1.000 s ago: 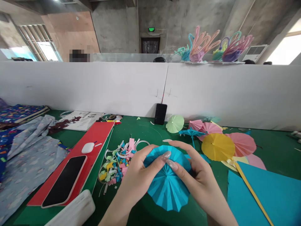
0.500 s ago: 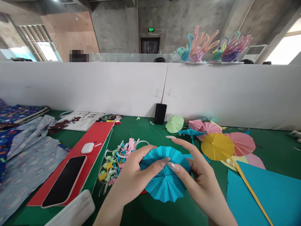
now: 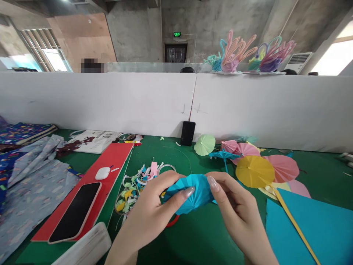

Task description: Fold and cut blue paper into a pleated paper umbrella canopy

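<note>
Red board [image 3: 117, 158]: left of the upright phone [image 3: 188, 133], our landmark.
Scrap pile [image 3: 138, 191]: nearer us than the upright phone, to its left.
Left hand [image 3: 154, 202]: thumb pressed on the pleats, fingers behind; clamped on the disc.
Blue pleated disc [image 3: 200, 193]: in both hands, straight nearer us from the upright phone. It now shows narrower than half a second ago.
Right hand [image 3: 237, 209]: thumb has shifted from mid-disc to the right edge, fingertips pinched there. We read that as work moving from centre to rim.
Yellow umbrella [image 3: 255, 171]: right of the upright phone.
Blue sheets [image 3: 317, 221]: farther right, nearer us.
</note>
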The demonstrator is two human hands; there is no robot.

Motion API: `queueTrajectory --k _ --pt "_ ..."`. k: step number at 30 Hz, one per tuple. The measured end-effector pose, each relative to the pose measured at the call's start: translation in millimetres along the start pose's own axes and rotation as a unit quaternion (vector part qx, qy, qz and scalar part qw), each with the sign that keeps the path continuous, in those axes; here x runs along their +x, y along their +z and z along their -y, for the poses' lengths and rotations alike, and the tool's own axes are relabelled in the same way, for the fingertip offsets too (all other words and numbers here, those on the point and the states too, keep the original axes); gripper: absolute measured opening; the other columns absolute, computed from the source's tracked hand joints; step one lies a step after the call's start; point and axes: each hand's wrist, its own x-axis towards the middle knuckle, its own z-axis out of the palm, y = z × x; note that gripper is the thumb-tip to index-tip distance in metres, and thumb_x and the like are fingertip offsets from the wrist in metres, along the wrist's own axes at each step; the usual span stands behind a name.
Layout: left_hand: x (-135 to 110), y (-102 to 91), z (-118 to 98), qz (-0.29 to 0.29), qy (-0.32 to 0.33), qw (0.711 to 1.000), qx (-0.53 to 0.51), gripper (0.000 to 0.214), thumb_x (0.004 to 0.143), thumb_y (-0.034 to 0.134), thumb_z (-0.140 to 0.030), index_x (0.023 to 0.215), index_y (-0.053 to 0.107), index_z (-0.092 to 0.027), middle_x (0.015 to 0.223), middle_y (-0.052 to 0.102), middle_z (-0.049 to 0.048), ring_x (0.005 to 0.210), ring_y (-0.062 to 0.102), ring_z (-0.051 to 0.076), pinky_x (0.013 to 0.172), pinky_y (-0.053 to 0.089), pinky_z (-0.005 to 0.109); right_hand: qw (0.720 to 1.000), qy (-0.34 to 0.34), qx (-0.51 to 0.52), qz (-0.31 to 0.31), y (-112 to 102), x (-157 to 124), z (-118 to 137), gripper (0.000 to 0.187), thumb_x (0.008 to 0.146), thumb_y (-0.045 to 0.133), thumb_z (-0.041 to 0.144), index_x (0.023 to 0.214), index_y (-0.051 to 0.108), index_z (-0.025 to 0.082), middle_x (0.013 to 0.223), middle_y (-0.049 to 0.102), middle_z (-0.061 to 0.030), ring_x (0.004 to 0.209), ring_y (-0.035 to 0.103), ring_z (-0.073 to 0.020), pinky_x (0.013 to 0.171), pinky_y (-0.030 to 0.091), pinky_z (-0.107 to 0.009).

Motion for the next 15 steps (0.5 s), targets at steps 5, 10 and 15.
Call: queueTrajectory --k 5,10,15 --pt "-1.0 -1.5 -4.7 0.016 0.008 0.999 0.037 0.021 0.096 0.051 -0.040 0.088 0.063 -0.024 0.088 0.057 0.0002 0.080 0.054 0.016 0.069 0.042 0.024 0.998 -0.016 -0.030 0.048 -0.1 5.5 5.1 0.035 0.099 0.047 0.038 0.069 0.054 0.021 0.062 0.051 0.0028 0.054 0.041 -0.0114 0.050 0.035 -0.023" --pt "-2.3 -3.4 -4.2 -0.048 -0.007 0.999 0.010 0.016 0.090 0.060 -0.043 0.094 0.070 -0.031 0.095 0.065 -0.0002 0.088 0.058 0.019 0.070 0.044 0.025 0.993 0.002 -0.045 0.107 6.1 10.5 7.4 0.041 0.098 0.046 0.039 0.062 0.043 0.020 0.058 0.035 0.0041 0.054 0.029 -0.0119 0.047 0.025 -0.027" --pt "1.2 -7.3 -2.6 -0.139 -0.037 0.988 -0.058 0.024 0.087 0.061 -0.051 0.104 0.067 -0.035 0.111 0.067 0.0002 0.108 0.058 0.024 0.083 0.048 0.029 1.000 -0.001 -0.008 -0.008 21.1 14.6 11.8 0.042 0.097 0.047 0.040 0.060 0.041 0.021 0.057 0.028 0.0054 0.052 0.022 -0.0112 0.045 0.018 -0.028"
